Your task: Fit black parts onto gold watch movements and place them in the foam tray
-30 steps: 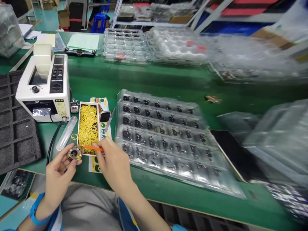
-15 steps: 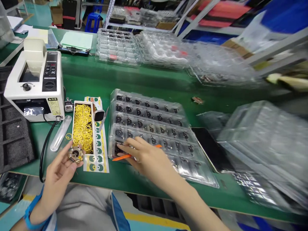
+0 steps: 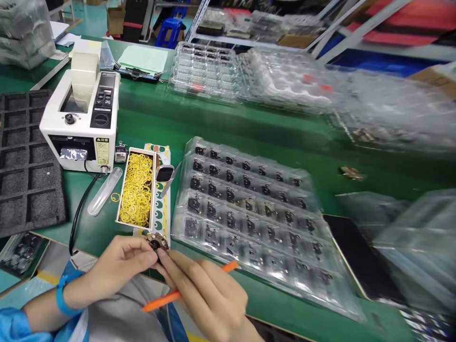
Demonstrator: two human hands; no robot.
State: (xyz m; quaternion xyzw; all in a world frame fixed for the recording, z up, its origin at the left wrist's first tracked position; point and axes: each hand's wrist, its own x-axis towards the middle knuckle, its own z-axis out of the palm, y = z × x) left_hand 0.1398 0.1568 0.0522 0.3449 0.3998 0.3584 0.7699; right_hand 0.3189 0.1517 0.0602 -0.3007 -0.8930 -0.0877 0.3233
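Note:
Close to the table's front edge, my left hand (image 3: 119, 261) pinches a small round metal mechanism (image 3: 156, 240), brownish with a dark centre. My right hand (image 3: 213, 294) holds an orange pen-like stick (image 3: 162, 302) slanting between its fingers. Its thumb and fingertips meet at the same mechanism, touching a dark bit there that I cannot make out clearly. Just right of both hands lies a clear plastic tray (image 3: 347, 304) with rows of pockets, most holding dark small parts. Behind the left hand stands a white box (image 3: 153, 190) filled with thin yellow rings (image 3: 137, 190).
A white tape dispenser (image 3: 80, 123) stands at the left, near a black foam tray (image 3: 32, 161). A smartwatch (image 3: 165, 173) and tweezers (image 3: 171, 179) lie by the box. To the right are a black flat panel (image 3: 359, 256) and stacked clear trays (image 3: 423, 242).
My right hand has left the tray's near-left pocket and come to the mechanism, still with the orange stick. My left hand has moved right with the mechanism. The view has swung left.

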